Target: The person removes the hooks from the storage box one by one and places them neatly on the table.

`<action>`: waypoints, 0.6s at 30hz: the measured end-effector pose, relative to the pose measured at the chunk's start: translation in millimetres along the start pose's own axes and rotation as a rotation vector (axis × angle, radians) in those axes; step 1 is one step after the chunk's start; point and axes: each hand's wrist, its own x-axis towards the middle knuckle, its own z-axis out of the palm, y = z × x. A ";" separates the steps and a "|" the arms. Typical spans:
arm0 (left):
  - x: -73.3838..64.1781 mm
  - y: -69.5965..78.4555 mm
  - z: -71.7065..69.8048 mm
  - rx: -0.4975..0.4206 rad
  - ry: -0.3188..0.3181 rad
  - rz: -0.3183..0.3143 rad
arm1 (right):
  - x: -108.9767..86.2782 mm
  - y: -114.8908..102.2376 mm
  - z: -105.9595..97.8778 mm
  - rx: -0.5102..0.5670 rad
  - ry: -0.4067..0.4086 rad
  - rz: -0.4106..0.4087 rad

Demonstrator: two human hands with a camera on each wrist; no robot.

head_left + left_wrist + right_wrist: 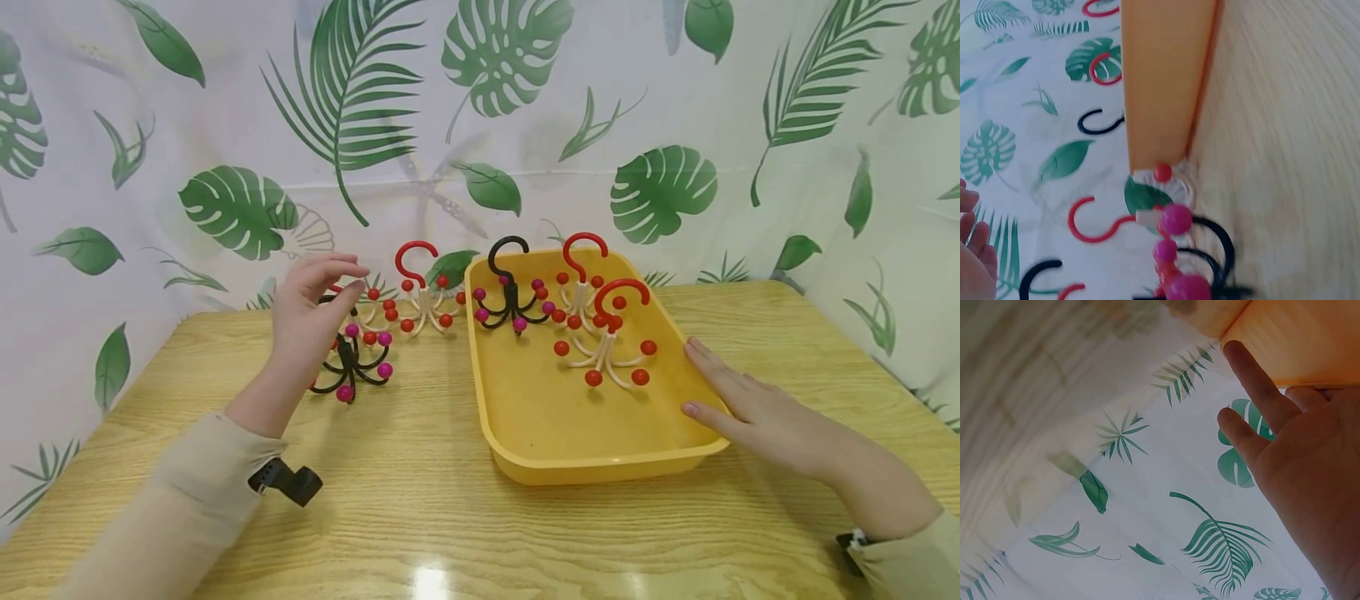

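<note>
My left hand [303,300] hovers over a black multi-arm hook hanger [347,358] with magenta ball tips, its thumb and forefinger apart. In the left wrist view the loosely bent fingers [974,240] stand away from the hooks, with nothing between them. Partly behind this hand is a white hanger [371,317] with red balls; another white one with a red hook [415,262] stands left of the yellow tray [517,433]. My right hand [780,425] rests on the tray's right rim, thumb over the edge, fingers straight along the outer wall [1310,344].
Inside the tray, a black hanger [512,296] stands at the back left and a white one [580,292] at the back. A second white hanger [606,354] sits farther forward. Behind the wooden table [405,500] hangs a leaf-print cloth [540,150].
</note>
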 end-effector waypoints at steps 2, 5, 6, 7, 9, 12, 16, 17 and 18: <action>1.8 6.3 11.0 -0.021 -0.023 -0.001 | -0.2 0.1 -0.1 -0.001 0.000 0.002; 4.1 13.5 27.8 -0.067 -0.064 0.007 | -0.4 0.5 0.1 -0.006 0.003 -0.004; 4.7 15.7 33.5 -0.082 -0.078 0.011 | -0.4 0.6 0.1 -0.007 0.005 -0.006; 5.0 18.3 39.0 -0.088 -0.093 0.009 | -0.3 0.7 0.2 -0.007 0.006 -0.008; 5.6 22.2 49.8 -0.103 -0.125 0.015 | -0.3 0.8 0.3 -0.006 0.008 -0.013; 6.8 25.9 65.6 -0.115 -0.169 0.026 | -0.4 0.8 0.4 -0.004 0.012 -0.020; 6.7 28.9 84.3 -0.129 -0.224 0.033 | -0.3 0.8 0.3 0.001 0.016 -0.028; 6.5 29.1 88.7 -0.137 -0.233 0.034 | -0.2 0.7 0.2 0.003 0.017 -0.029; 5.9 29.3 93.0 -0.151 -0.242 0.030 | -0.1 0.7 0.2 0.006 0.016 -0.029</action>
